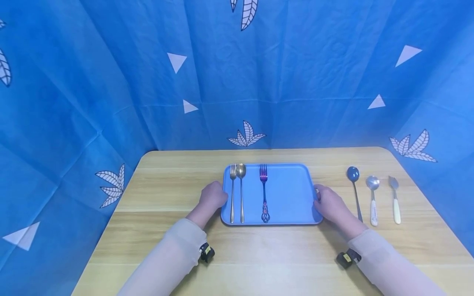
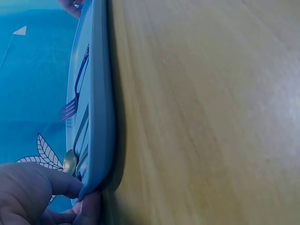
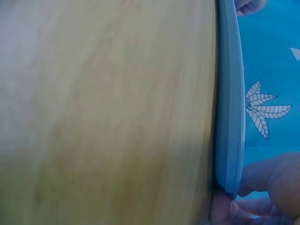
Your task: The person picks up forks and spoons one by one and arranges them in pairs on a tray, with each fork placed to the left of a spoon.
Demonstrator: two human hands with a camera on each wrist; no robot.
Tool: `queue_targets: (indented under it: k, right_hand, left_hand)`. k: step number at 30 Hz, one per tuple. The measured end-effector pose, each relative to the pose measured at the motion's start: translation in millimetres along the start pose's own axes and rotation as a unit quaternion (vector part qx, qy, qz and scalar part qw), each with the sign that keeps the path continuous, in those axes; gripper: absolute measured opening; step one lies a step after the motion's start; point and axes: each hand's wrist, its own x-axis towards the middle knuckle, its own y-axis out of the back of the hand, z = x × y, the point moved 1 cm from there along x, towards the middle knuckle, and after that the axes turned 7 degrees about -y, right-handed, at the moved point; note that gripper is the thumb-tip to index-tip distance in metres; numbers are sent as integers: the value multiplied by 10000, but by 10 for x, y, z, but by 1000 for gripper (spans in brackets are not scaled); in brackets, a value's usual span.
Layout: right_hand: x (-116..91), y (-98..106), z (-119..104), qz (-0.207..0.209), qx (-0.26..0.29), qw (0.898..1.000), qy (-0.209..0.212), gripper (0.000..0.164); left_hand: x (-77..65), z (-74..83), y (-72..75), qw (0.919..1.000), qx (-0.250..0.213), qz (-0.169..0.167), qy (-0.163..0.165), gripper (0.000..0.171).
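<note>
A blue rectangular tray (image 1: 290,193) rests on the wooden table, held by both hands at its short ends. My left hand (image 1: 214,196) pinches the left rim; in the left wrist view, thumb and fingers of that hand (image 2: 28,194) close over the tray's edge (image 2: 101,117). At the opposite end my right hand (image 1: 329,202) grips the right rim, its fingertips under the edge in the right wrist view. On the tray lie a gold-toned fork (image 1: 233,172), a matching spoon (image 1: 240,169) beside it, and a purple fork (image 1: 263,176) with an ornate handle nearer the middle.
Right of the tray, a dark spoon (image 1: 353,174), a spoon with a white handle (image 1: 374,209) and a fork with a cream handle (image 1: 397,210) lie side by side on the table (image 1: 266,263). A blue patterned curtain (image 1: 237,74) hangs behind and around the table.
</note>
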Motion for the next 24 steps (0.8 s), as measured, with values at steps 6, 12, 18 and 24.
queue_targets:
  k: [6, 12, 18, 24]
  right_hand:
    - [9, 1, -3, -37, -16, 10000, -44, 58]
    - [9, 6, -7, -36, -124, 9998, -148, 58]
    - [10, 25, -43, -107, -169, 9996, -197, 58]
    - [-7, 78, -70, -297, -171, 9992, -189, 57]
  left_hand:
    - [-1, 5, 22, 10000, -56, -62, 54, 12]
    - [-19, 4, 24, 10000, -67, -60, -27, 11]
    - [-24, 24, 43, 10000, -54, -41, 4, 11]
    - [-8, 12, 28, 9999, -36, -109, 35, 9]
